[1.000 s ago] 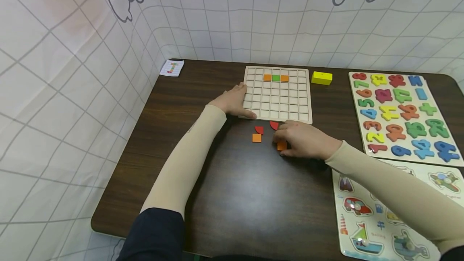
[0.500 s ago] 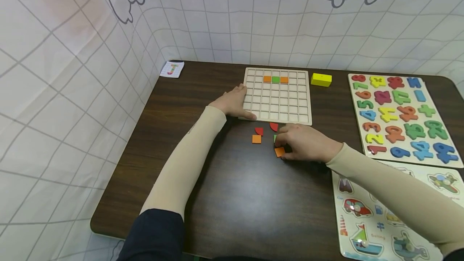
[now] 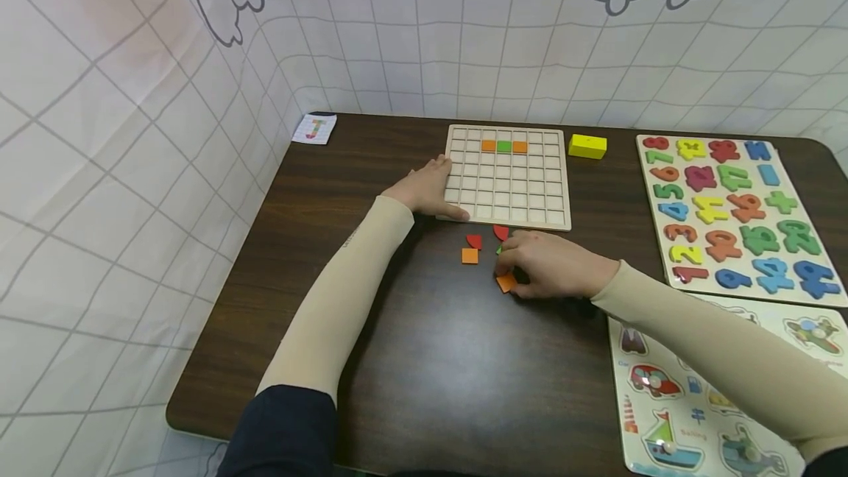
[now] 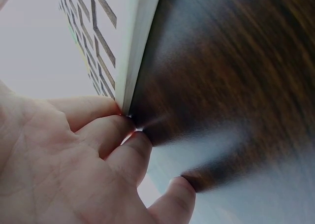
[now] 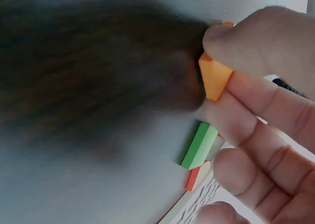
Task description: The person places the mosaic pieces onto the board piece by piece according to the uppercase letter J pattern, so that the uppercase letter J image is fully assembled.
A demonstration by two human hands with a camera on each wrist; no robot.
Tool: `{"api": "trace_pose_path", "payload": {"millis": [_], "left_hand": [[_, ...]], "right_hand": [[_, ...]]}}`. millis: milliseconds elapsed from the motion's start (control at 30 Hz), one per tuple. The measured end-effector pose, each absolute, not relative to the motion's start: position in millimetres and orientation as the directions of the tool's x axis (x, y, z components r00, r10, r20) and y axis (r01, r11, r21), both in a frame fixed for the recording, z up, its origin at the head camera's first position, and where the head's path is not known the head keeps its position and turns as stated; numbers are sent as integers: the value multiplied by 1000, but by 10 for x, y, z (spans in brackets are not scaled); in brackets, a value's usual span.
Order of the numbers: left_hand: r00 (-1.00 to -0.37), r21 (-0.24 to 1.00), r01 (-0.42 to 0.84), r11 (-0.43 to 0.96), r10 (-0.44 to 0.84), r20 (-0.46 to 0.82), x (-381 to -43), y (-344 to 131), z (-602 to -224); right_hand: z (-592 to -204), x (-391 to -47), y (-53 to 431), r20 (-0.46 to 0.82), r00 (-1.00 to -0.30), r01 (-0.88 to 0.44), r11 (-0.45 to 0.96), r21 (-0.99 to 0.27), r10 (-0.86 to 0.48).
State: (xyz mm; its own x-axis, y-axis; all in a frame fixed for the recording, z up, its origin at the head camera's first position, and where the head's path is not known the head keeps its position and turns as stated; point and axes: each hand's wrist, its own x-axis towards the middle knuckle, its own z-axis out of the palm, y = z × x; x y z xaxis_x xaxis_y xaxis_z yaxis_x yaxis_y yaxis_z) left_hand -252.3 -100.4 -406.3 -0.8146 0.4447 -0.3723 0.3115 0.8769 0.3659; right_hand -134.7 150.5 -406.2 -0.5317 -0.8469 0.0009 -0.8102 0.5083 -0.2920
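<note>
Between thumb and fingertips, my right hand (image 3: 555,265) pinches an orange square tile (image 3: 506,283), tilted close over the table; the right wrist view shows the same tile (image 5: 215,81) between thumb and finger. Beside those fingers lies a green tile (image 5: 201,146), mostly hidden in the head view. Two red rounded-edge tiles (image 3: 473,241) and another orange square tile (image 3: 470,256) lie just in front of the wooden grid board (image 3: 523,193). My left hand (image 3: 427,188) rests against the board's left edge, fingertips touching its side and the table, thumb at the near corner.
Orange, green and orange tiles (image 3: 504,146) sit in a row on the board. A yellow block (image 3: 587,146) stands to its right. Number puzzle board (image 3: 715,193) and vehicle puzzle board (image 3: 682,411) lie further right. A card (image 3: 314,129) with a coloured J is at the back-left corner.
My right hand has drawn the orange tile slightly towards me and to the left, turning it. The green tile has come partly into view beside the fingers. My left hand stays put.
</note>
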Motion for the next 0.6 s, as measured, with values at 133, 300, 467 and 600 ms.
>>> {"api": "trace_pose_path", "payload": {"millis": [133, 300, 467, 600], "left_hand": [[-821, 364, 308, 879, 439, -366, -2519, -1016, -4057], [-825, 364, 300, 882, 431, -366, -2496, -1020, -4072], [-827, 380, 291, 878, 430, -362, -2485, -1011, -4078], [-828, 374, 299, 878, 433, -355, -2497, -999, -4056]], "right_hand": [[-4050, -1518, 1472, 36, -546, -798, 507, -325, -837], [-4045, -1891, 1492, 44, -634, -723, 571, -389, -772], [-4036, -2320, 1541, 26, -755, -601, 675, -427, -656], [-4028, -2640, 1573, -17, -833, -497, 762, -416, -553]]}}
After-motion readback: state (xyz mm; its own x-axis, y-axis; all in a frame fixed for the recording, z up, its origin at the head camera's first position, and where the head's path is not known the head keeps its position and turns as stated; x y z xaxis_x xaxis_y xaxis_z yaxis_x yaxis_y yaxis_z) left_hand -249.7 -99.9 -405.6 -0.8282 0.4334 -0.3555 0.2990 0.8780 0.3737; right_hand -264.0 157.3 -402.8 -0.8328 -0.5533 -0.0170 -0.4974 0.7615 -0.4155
